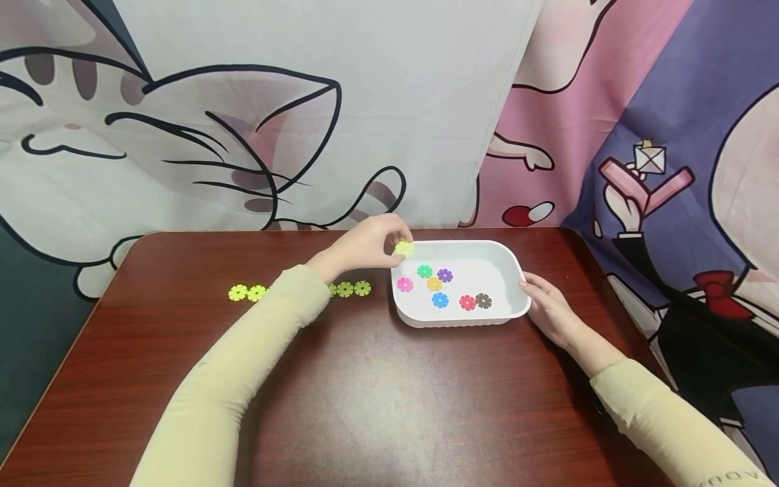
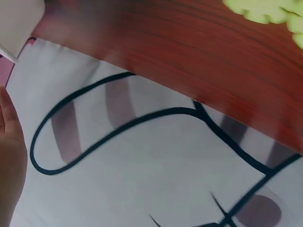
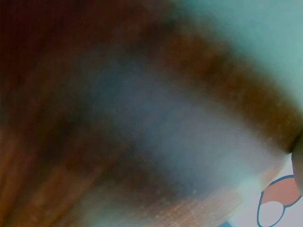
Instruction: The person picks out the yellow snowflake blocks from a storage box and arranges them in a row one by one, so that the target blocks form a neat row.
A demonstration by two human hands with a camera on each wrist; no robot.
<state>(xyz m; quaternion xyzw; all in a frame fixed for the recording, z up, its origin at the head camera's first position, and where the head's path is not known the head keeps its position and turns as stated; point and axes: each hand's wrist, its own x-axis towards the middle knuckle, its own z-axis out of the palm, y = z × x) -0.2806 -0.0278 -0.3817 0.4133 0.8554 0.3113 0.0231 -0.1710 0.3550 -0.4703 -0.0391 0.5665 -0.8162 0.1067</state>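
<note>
My left hand [image 1: 365, 245] pinches a yellow flower-shaped disc [image 1: 404, 249] at the back left corner of a white tray [image 1: 502, 270]. Thumb and fingertips hold it right over the rim. On the tray's right side, my right hand [image 1: 548, 311] grips the rim, thumb on top. Several flower discs lie inside the tray: pink [image 1: 404, 285], green [image 1: 424, 271], purple [image 1: 445, 275], orange-yellow [image 1: 434, 284], blue [image 1: 440, 300], red [image 1: 466, 302] and dark grey [image 1: 483, 301]. In the left wrist view, only part of the left hand [image 2: 12, 161] shows; the right wrist view is mostly blurred.
A row of yellow-green flower discs [image 1: 345, 289] lies on the brown table [image 1: 389, 399] left of the tray, its middle hidden by the left sleeve [image 1: 274, 331]. Behind the table's back edge hangs a cloth with cartoon figures [image 1: 426, 122].
</note>
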